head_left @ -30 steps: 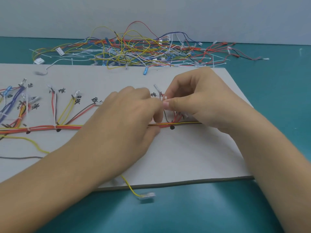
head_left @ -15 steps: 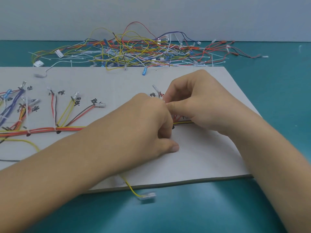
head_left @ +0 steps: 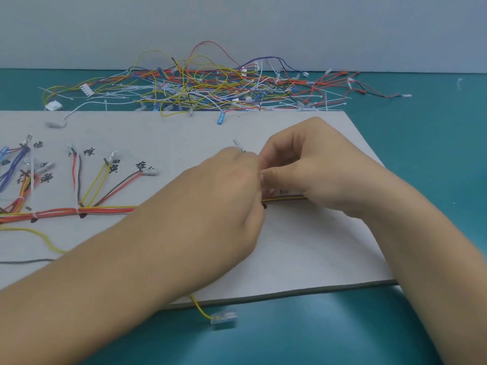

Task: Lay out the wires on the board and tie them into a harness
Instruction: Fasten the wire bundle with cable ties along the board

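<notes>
Both hands meet over the middle of the grey board (head_left: 303, 246), just above the harness trunk (head_left: 105, 210). This bundle of red, orange and yellow wires runs left to right across the board. The left hand (head_left: 218, 206) covers part of it, and it shows again under the right hand (head_left: 311, 169).

The right grip is together: thumb and forefinger are pressed tip to tip on a short branch of red wires (head_left: 268, 192) that rises from the trunk right below the pinch. A metal terminal (head_left: 238, 145) sticks up just beyond the left knuckles. The left fingers are curled in against the right thumb, but their tips are hidden, so I cannot tell what that grip holds.

Left of the hands, a white cable tie (head_left: 78, 210) binds the trunk where branches fan out toward the far side. A yellow wire with a clear connector (head_left: 224, 317) hangs off the board's near edge onto the teal bench (head_left: 434, 127). A pile of loose wires (head_left: 200, 85) lies beyond the far edge.
</notes>
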Demonstrator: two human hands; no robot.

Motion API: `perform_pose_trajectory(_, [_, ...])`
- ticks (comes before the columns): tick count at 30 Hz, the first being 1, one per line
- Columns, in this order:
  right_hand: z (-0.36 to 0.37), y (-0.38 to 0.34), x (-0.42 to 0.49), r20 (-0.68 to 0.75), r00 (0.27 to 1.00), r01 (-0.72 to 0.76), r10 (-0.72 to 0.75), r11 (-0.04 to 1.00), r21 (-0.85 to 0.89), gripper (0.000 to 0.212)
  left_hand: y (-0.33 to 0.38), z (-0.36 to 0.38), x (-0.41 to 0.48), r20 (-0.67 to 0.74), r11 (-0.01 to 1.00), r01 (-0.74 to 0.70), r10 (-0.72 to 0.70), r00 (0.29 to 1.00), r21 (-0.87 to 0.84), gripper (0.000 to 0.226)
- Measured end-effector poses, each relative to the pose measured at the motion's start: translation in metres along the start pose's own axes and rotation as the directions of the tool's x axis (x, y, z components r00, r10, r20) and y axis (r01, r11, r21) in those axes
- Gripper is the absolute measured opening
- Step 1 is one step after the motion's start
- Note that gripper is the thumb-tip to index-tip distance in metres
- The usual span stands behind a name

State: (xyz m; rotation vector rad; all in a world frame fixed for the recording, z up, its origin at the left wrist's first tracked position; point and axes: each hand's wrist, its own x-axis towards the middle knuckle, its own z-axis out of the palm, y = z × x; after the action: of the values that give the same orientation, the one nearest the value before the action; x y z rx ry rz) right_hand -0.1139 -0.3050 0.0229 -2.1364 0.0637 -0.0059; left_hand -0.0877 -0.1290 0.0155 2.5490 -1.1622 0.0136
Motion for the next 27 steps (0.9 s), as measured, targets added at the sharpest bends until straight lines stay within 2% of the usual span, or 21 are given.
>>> perform_pose_trajectory(2, [-0.003, -0.001, -0.002, 0.028, 1.000, -0.011, 0.011, 1.000, -0.003, 0.007, -0.004, -0.004, 0.000, -0.015, 0.980, 0.059, -0.063, 0.998, -0.191, 0.014])
perform_pose_trajectory(4, [-0.006, -0.002, -0.003, 0.047, 0.999, -0.017, 0.017, 1.000, -0.002, 0.006, -0.008, -0.005, 0.002, -0.008, 0.910, 0.121, -0.135, 0.991, -0.396, 0.016])
perform_pose_trajectory(7, [-0.009, -0.003, -0.005, 0.066, 0.997, -0.028, 0.027, 1.000, 0.013, 0.007, -0.008, -0.003, 0.008, 0.058, 0.675, 0.221, -0.255, 0.965, -0.703, 0.016])
perform_pose_trajectory(13, [-0.011, 0.000, -0.003, 0.092, 0.995, -0.034, 0.031, 0.999, 0.030, 0.009, -0.006, 0.003, 0.006, 0.144, 0.396, 0.239, -0.256, 0.956, -0.887, 0.009])
perform_pose_trajectory(16, [-0.011, 0.001, -0.003, 0.086, 0.996, -0.026, 0.023, 0.999, 0.031, 0.009, -0.007, 0.004, 0.007, 0.197, 0.274, 0.277, -0.287, 0.937, -0.921, 0.017])
perform_pose_trajectory(19, [-0.010, 0.002, -0.002, 0.079, 0.997, -0.026, 0.023, 0.999, 0.034, 0.009, -0.007, 0.007, 0.008, 0.208, 0.233, 0.289, -0.319, 0.925, -0.929, 0.018])
perform_pose_trajectory(25, [-0.012, 0.004, -0.002, 0.095, 0.995, -0.018, 0.015, 0.999, 0.029, 0.008, -0.004, 0.014, 0.004, 0.112, 0.253, 0.212, -0.358, 0.927, -0.944, 0.005])
perform_pose_trajectory(27, [-0.013, 0.004, -0.002, 0.092, 0.996, -0.012, 0.009, 1.000, 0.028, 0.007, -0.005, 0.014, 0.003, 0.091, 0.274, 0.202, -0.368, 0.925, -0.940, 0.011])
